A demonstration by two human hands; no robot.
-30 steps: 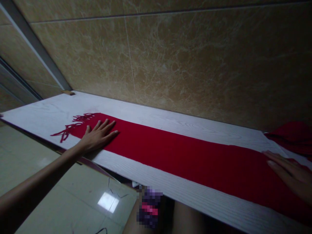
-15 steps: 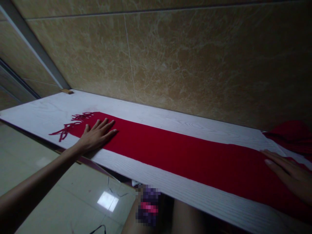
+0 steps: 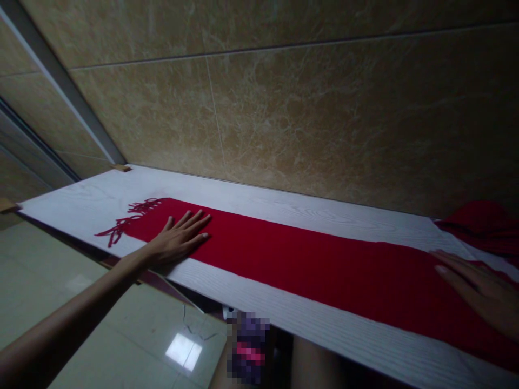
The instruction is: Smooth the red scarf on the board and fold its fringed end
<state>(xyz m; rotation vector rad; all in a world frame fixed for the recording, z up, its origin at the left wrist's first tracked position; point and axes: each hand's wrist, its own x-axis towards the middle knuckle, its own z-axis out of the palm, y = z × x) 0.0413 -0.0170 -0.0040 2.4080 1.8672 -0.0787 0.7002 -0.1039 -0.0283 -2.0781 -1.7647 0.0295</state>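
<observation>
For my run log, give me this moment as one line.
left hand: flat on red scarf near fringe | right hand: flat on scarf's other end | scarf: spread along white board

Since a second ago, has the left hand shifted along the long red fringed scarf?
Yes, slightly. The left hand lies flat a little farther from the scarf's fringe, toward the right hand, on the red scarf.

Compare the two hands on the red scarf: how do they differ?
The left hand lies near the fringe, arm stretched far out; the right hand rests close by, at the picture's edge. The left hand shows whole; the right hand is partly cut off. Both lie flat and open on the scarf.
</observation>
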